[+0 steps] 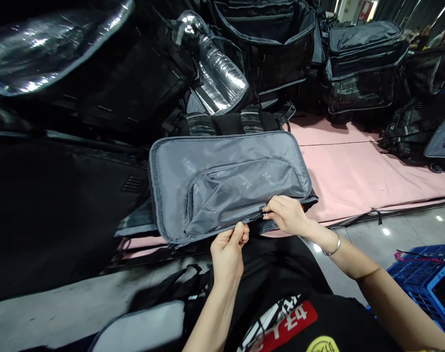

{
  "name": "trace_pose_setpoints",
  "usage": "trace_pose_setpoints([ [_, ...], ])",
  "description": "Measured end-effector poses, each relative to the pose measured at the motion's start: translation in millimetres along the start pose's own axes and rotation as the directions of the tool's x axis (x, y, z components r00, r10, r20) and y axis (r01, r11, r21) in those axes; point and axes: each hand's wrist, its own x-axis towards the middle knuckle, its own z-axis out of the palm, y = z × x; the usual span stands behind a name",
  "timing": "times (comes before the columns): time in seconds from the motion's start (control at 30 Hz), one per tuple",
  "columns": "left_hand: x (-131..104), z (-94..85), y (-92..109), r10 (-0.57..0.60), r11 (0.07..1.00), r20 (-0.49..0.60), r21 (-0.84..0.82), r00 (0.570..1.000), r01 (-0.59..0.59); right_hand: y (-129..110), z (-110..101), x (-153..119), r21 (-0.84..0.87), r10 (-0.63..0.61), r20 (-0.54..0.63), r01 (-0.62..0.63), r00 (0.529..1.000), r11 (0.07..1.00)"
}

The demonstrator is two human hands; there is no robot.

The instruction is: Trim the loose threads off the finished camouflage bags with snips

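Observation:
A grey-lined bag panel (171, 181) with printed lettering and a raised pocket (240, 188) lies in front of me, its black straps (252, 121) at the far side. At its near edge my left hand (230, 247) is closed, thumb and fingers pinching the edge. Just to the right, my right hand (286, 214) pinches a small dark piece by the edge; whether it is a zipper pull is too small to tell. A bracelet circles my right wrist.
Dark bags, some with silver lining (222, 73), stand behind and at the left. Open bags (362, 78) sit at the back right on a pink-covered table (347, 176). A blue crate (420, 274) stands at the lower right.

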Motion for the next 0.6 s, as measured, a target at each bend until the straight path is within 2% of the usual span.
trace_pose_setpoints([
  [0.33,0,0.3,-1,0.0,1.0,0.012,0.018,1.0,-0.001,-1,4,4,0.005,-0.024,-0.016,0.024,1.0,1.0],
  [0.53,-1,1.6,-2,0.005,1.0,-0.044,-0.021,0.999,-0.006,-5,1,-2,0.187,-0.107,-0.04,0.113,0.993,0.976],
  [0.6,-3,3.6,-2,0.005,0.999,-0.066,-0.053,0.998,-0.009,-5,-2,-9,0.222,-0.091,-0.043,0.099,0.995,0.97],
])
